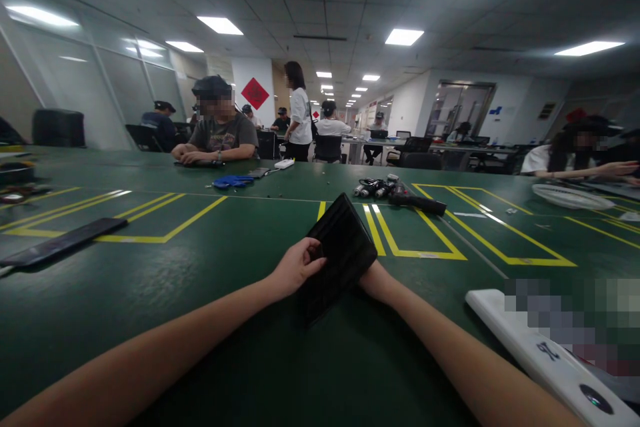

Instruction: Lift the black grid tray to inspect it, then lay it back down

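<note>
A black flat case [336, 255], like a folded wallet or tablet cover, stands tilted on edge on the green table [200, 293]. My left hand [296, 267] grips its left edge, fingers curled round it. My right hand [373, 279] is behind the case on its right side, fingers hidden by it but pressed against it and holding it up.
A dark flat slab [60, 241] lies at the left inside yellow floor-style markings [150, 213]. Black tools and small parts [395, 193] lie further back. A white bar [540, 353] lies at the right. A seated person [217, 130] faces me; others work behind and at the right.
</note>
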{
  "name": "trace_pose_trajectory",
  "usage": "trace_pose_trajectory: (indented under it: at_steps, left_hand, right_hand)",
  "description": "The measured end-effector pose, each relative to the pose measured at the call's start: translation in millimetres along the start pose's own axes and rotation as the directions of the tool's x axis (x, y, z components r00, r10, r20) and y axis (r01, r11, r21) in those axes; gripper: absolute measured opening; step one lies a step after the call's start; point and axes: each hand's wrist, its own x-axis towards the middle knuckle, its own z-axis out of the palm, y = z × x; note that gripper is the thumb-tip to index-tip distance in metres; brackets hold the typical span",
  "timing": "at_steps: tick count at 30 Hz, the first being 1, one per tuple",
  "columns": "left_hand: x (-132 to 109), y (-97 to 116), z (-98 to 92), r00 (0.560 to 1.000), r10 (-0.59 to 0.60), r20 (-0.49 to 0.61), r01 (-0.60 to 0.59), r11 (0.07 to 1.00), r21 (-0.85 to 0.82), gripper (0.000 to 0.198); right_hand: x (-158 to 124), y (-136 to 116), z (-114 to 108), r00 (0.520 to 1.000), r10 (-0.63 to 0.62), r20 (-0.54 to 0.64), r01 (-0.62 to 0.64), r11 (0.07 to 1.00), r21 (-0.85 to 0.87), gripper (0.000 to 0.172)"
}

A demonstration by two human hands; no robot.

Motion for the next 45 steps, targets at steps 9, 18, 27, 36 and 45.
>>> trace_pose_trajectory:
  at_steps: [9, 18, 27, 36, 45]
  left_hand:
    - [2.5, 8.5, -13.8, 0.967, -0.255, 0.014, 0.248, 0.925, -0.287, 0.032]
    - [3.3, 4.4, -26.7, 0.871, -0.487, 0.068, 0.433, 0.693, -0.576, 0.012]
    - [-2.4, 13.5, -20.0, 0.945, -0.287, 0.160, 0.328, 0.831, -0.448, 0.018]
    - [-1.2, 8.2, -3.6, 0.997, -0.028, -0.070, 0.025, 0.999, -0.039, 0.019]
    - [-15.9, 5.9, 2.9, 0.954, 0.286, -0.088, -0.212, 0.852, 0.479, 0.021]
  right_hand:
    - [1.3, -5.6, 7.4, 0.996, -0.007, -0.087, 0.001, 0.998, -0.069, 0.040]
    - [-0.7, -5.9, 4.9, 0.999, -0.014, -0.035, 0.011, 0.995, -0.099, 0.043]
    - [2.1, -10.4, 5.5, 0.997, -0.041, -0.069, 0.044, 0.998, 0.036, 0.037]
    - [0.3, -7.1, 7.9, 0.990, -0.047, -0.132, 0.053, 0.998, 0.044, 0.041]
    - [-3.0, 3.5, 13.4, 0.984, -0.068, -0.163, 0.072, 0.997, 0.018, 0.037]
